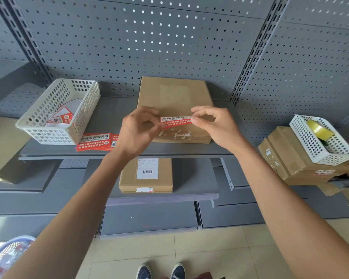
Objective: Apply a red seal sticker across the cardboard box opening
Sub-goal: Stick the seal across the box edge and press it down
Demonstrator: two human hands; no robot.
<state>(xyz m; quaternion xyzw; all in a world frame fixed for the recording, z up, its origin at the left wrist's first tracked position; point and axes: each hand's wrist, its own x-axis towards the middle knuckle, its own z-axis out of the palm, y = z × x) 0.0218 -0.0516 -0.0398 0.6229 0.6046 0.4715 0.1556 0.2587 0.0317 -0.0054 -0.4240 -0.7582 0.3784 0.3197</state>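
From the head camera, the task looks to be near its middle. The red sticker (176,122) is held up in the air between both hands, just above the near edge of the flat cardboard box (175,97) lying on the grey shelf (113,115). It does not yet appear pressed onto the box. Whether its backing is already peeled off cannot be told. The left hand (137,130) pinches the sticker's left end between thumb and fingertips; the right hand (214,123) pinches the right end the same way, its other fingers curled. What is left, by my judgement, is to lay the strip across the flap seam on the box's front edge and smooth it down.

The sticker is a thin, flexible strip, red with white print, and it bows slightly between the pinches. The box is matte brown, shallow, with sharp corners; torn whitish scraps of old label cling along its front edge. To the left lies a stack of spare stickers (95,141), glossy and flat, beside a white plastic basket (58,111) with a lattice wall. Behind stands perforated grey metal panelling.
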